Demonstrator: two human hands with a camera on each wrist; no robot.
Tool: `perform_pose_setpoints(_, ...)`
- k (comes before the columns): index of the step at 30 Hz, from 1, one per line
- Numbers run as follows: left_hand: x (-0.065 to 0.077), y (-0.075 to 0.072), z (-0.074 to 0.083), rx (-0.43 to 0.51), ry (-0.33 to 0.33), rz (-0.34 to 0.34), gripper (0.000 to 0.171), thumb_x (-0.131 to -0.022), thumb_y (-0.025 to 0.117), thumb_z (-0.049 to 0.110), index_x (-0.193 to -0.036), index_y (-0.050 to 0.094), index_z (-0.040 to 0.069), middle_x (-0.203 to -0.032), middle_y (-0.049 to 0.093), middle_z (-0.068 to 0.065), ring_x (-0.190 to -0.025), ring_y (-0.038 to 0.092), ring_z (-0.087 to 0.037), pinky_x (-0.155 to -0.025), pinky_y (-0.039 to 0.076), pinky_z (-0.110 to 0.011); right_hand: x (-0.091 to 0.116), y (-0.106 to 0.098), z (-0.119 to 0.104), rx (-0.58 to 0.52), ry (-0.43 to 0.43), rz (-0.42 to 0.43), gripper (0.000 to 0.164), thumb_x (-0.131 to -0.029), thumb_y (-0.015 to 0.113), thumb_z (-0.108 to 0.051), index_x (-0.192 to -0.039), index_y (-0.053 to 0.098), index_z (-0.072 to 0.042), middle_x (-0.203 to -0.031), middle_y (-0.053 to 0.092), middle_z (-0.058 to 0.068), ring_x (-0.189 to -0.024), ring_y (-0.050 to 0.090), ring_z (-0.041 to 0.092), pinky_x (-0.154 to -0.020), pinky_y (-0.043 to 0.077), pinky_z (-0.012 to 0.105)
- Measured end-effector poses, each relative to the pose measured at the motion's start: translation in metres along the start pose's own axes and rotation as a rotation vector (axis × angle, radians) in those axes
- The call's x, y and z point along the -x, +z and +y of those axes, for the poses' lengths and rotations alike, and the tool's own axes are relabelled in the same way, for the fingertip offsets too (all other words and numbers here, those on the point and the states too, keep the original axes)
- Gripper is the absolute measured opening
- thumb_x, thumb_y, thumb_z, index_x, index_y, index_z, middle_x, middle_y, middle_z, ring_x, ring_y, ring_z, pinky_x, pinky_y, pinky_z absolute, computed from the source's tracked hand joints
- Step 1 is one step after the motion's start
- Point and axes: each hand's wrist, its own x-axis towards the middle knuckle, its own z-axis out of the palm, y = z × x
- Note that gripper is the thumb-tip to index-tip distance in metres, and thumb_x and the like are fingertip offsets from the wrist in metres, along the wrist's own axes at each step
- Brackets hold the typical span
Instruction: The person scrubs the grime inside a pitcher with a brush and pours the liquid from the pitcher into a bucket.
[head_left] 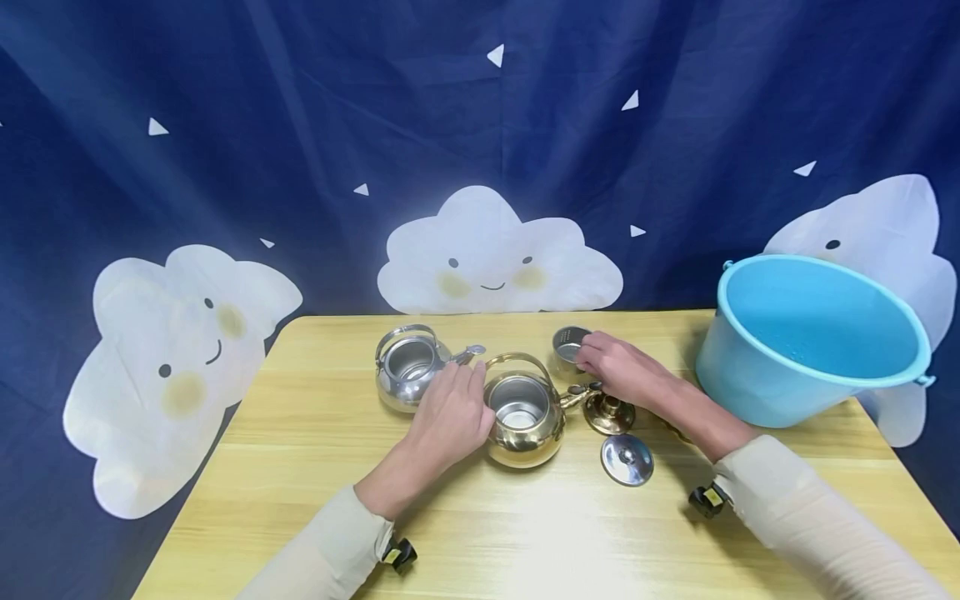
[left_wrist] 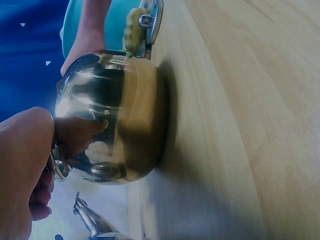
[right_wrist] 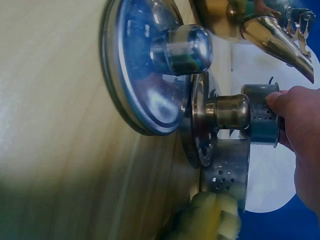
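My left hand grips a gold teapot at the left side of its rim, by the foot of its arched handle. The teapot stands lidless, its spout towards the right. Behind and left of that hand is a silver teapot, also lidless. With thumb and fingers my right hand pinches a perforated metal tea strainer beyond the gold spout. Below it, a second strainer shows in the right wrist view. A gold lid and a silver lid lie knob up beneath my right forearm.
A large light-blue bucket stands on the right of the wooden table. Near the lids is a ridged yellow object, mostly under the right forearm in the head view. A dark blue curtain with clouds hangs behind the table.
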Motion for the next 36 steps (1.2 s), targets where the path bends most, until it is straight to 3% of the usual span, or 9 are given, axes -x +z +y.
perform_pose_setpoints(7, 0.000, -0.001, 0.001, -0.002, 0.002, 0.005, 0.053, -0.085, 0.054, 0.022, -0.128, 0.067, -0.008, -0.079, 0.063, -0.005, -0.072, 0.049, -0.019, -0.069, 0.042, -0.031, 0.004, 0.005, -0.001, -0.014, 0.025, -0.028, 0.026, -0.074, 0.073, 0.016, -0.085, 0.070, -0.009, -0.083, 0.056, -0.001, -0.079, 0.055, 0.013, -0.070, 0.057, 0.029)
perform_pose_setpoints(14, 0.001, -0.002, 0.000, 0.001, -0.006, -0.015, 0.054, -0.086, 0.054, 0.022, -0.130, 0.065, -0.008, -0.083, 0.065, -0.007, -0.075, 0.051, -0.020, -0.071, 0.045, -0.032, 0.006, 0.010, 0.000, -0.013, -0.007, -0.028, 0.035, -0.066, 0.070, 0.020, -0.083, 0.068, -0.010, -0.081, 0.052, -0.002, -0.076, 0.050, 0.011, -0.067, 0.054, 0.029)
perform_pose_setpoints(27, 0.000, -0.001, 0.001, 0.005, -0.007, 0.001, 0.053, -0.086, 0.053, 0.022, -0.127, 0.067, -0.008, -0.080, 0.063, -0.006, -0.073, 0.049, -0.019, -0.068, 0.042, -0.031, 0.009, 0.018, 0.005, -0.020, -0.066, 0.042, 0.030, -0.069, 0.069, 0.019, -0.078, 0.068, -0.010, -0.076, 0.053, -0.001, -0.072, 0.052, 0.013, -0.064, 0.053, 0.029)
perform_pose_setpoints(36, 0.000, -0.002, 0.001, 0.007, -0.004, -0.008, 0.053, -0.087, 0.052, 0.022, -0.128, 0.067, -0.008, -0.079, 0.062, -0.005, -0.073, 0.048, -0.019, -0.068, 0.042, -0.030, 0.012, 0.022, 0.007, -0.031, -0.068, 0.045, 0.036, -0.060, 0.061, 0.023, -0.074, 0.064, -0.011, -0.074, 0.050, -0.003, -0.070, 0.048, 0.011, -0.062, 0.050, 0.027)
